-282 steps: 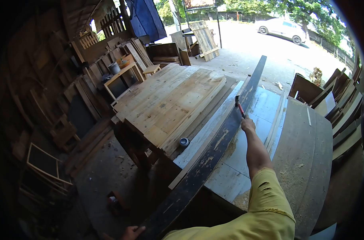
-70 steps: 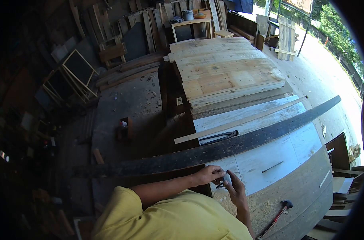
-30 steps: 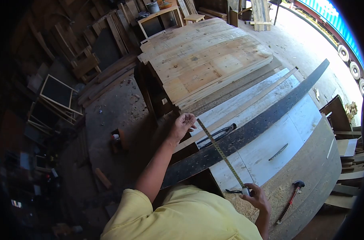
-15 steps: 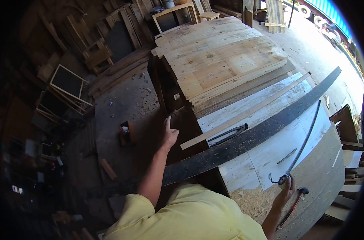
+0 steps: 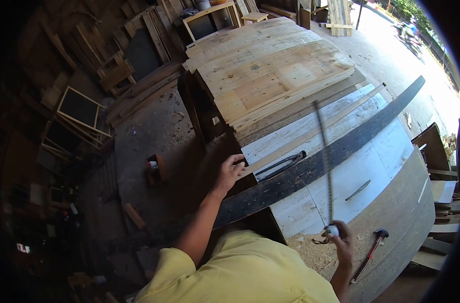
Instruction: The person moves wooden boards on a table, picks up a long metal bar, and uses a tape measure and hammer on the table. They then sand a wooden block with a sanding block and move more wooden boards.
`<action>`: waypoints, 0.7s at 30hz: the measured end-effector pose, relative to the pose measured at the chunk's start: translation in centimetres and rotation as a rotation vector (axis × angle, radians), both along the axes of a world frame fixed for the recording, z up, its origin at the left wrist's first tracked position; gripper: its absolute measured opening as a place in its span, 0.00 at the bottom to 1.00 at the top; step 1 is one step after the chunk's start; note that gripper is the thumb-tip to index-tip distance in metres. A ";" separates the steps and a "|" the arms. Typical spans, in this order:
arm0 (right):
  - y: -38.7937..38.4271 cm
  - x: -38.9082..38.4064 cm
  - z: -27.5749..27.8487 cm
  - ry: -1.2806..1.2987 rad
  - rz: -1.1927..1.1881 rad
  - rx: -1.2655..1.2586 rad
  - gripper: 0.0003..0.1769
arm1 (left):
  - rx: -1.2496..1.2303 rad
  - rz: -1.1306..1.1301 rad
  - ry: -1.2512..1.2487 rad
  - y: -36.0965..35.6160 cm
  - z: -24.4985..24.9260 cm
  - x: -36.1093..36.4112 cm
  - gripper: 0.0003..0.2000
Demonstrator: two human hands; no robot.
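Note:
My right hand (image 5: 343, 241) is wrapped round a tape measure (image 5: 332, 231), whose dark blade stretches up across the long black board (image 5: 280, 189). At the near end of a thin wooden strip (image 5: 290, 146), my left hand (image 5: 231, 171) has its fingers curled; the strip's end is partly behind them, and I cannot make out whether they grip it. Long-handled pincers (image 5: 283, 165) lie between the strip and the black board. A hammer (image 5: 371, 254) with a red and black handle rests to the right of my right hand, on the sawdust-strewn sheet.
Stacked pale wooden panels (image 5: 270, 76) stand beyond the strip. A jagged dark sliver (image 5: 358, 190) lies on the white sheet (image 5: 386, 156). To the left are an open box (image 5: 155, 170) and a wood block (image 5: 135, 215). A motorcycle passes outside at the upper right.
My left hand has moved right to the strip's end, its pointing finger now curled. My right hand has shifted left, and the tape blade has swung left over the black board.

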State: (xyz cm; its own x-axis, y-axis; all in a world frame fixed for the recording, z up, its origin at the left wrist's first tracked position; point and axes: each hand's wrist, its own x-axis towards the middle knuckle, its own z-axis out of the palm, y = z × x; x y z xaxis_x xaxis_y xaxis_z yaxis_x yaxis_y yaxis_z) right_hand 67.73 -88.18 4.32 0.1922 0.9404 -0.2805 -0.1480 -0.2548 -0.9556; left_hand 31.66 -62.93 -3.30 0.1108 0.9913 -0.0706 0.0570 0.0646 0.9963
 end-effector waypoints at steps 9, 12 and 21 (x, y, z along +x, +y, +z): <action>0.1 -2.0 -2.8 -0.141 0.380 -0.263 0.23 | -0.160 -0.089 -0.291 -2.0 4.0 5.4 0.17; 0.3 -2.4 -2.4 -0.233 0.403 -0.329 0.25 | -0.110 -0.051 -0.221 -1.5 2.7 5.0 0.16; -0.5 -2.7 -4.4 -0.313 0.485 -0.200 0.24 | -0.101 -0.014 -0.200 -1.4 2.5 5.7 0.15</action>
State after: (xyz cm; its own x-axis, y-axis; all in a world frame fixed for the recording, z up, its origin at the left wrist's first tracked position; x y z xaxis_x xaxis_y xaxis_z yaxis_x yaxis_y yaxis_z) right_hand 65.05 -88.69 -0.04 -0.1429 0.8765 -0.4597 0.3101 -0.4014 -0.8618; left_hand 37.37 -64.38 -0.76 0.1466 0.9786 -0.1447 -0.1389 0.1652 0.9764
